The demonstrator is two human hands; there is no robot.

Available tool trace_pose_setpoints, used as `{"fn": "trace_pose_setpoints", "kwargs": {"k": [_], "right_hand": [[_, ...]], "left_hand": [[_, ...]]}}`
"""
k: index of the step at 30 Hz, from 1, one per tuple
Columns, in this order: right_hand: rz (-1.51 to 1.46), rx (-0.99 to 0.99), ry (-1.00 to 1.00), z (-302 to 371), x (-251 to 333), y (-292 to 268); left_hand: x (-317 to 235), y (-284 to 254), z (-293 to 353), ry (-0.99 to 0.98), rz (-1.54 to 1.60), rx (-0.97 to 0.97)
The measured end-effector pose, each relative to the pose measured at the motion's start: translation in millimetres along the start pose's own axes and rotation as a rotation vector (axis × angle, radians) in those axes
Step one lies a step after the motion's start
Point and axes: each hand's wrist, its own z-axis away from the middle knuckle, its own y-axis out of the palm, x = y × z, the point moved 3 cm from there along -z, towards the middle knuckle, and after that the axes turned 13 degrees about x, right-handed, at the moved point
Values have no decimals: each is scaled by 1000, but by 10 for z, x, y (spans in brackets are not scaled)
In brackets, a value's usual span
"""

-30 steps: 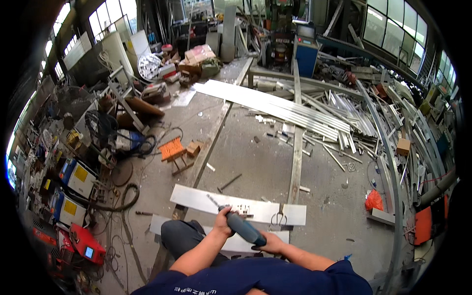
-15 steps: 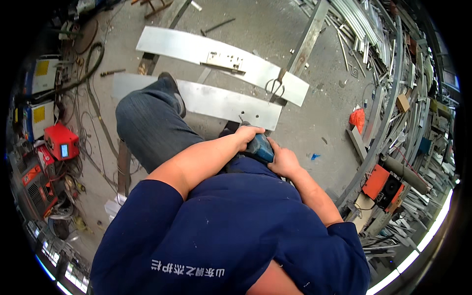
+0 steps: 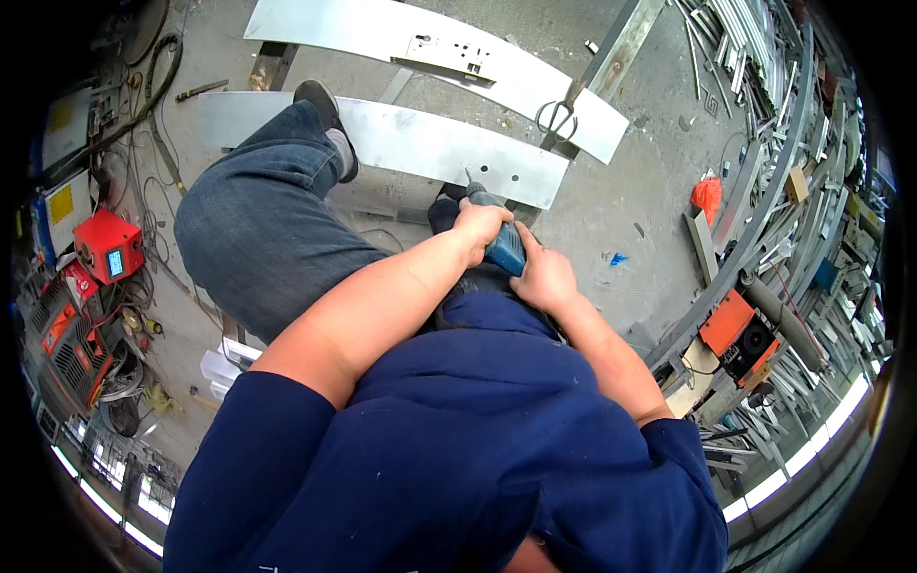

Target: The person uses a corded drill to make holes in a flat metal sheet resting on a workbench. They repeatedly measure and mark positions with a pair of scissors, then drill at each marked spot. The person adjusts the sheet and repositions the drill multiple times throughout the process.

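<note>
Both hands grip a blue power drill [image 3: 503,244]. My left hand [image 3: 478,227] wraps its front part and my right hand [image 3: 541,277] holds its rear handle. The drill bit points at the near edge of a flat grey metal plate [image 3: 420,145] lying on the concrete floor. My left leg in jeans [image 3: 263,239] is bent, with its dark shoe [image 3: 325,110] resting on that plate. A second, longer metal plate [image 3: 382,33] lies just beyond it, with a lock fitting [image 3: 449,53] on top.
Scissors [image 3: 557,116] lie at the far plate's right end. A red welding machine [image 3: 107,248] and cables stand at the left. An orange box [image 3: 734,329], an orange rag [image 3: 708,196] and stacked metal profiles [image 3: 764,67] fill the right side.
The view has tipped from looking across the workshop to looking straight down at my lap. The drill stays in both hands, now nearer the closer plate.
</note>
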Motion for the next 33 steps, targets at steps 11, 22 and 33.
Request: {"fn": "trace_pose_setpoints", "kwargs": {"k": [11,22,33], "right_hand": [[-38,0,11,-144,94,-65],[-37,45,51,-191,170,-164],[-39,28,35,-202,164,-170]], "left_hand": [[-48,-135,-140,54,30,84],[-76,-165,-193,23,34,79],[-132,-157,-139,-7,47,97]]}}
